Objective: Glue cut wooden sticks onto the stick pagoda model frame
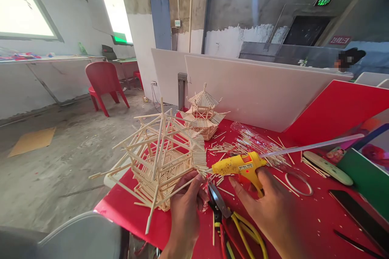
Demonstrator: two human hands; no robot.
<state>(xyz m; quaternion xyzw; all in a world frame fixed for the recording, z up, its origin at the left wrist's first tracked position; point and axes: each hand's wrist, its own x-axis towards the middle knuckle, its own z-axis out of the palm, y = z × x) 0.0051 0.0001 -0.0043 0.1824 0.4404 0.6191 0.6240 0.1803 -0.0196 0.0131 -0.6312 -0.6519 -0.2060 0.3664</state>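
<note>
A frame model of thin wooden sticks (162,141) stands at the table's left side, its roof sticks jutting outward in several directions. My left hand (187,200) is closed at its near right side, thumb and fingers pinching one of the sticks. In my right hand (270,206) is a yellow glue gun (240,164), gripped by its handle. The nozzle points left, close to the model's right edge; whether it touches a stick I cannot tell. A long clear glue stick (313,145) extends from the gun's back. Between my hands lie pliers (225,208) with red and yellow handles.
A smaller stick pagoda (205,115) stands behind on the red table (304,218). Loose sticks and plastic wrap (258,141) lie beyond the gun. At right are a tape ring (299,184) and a dark flat strip (358,214). White boards (243,93) rise behind.
</note>
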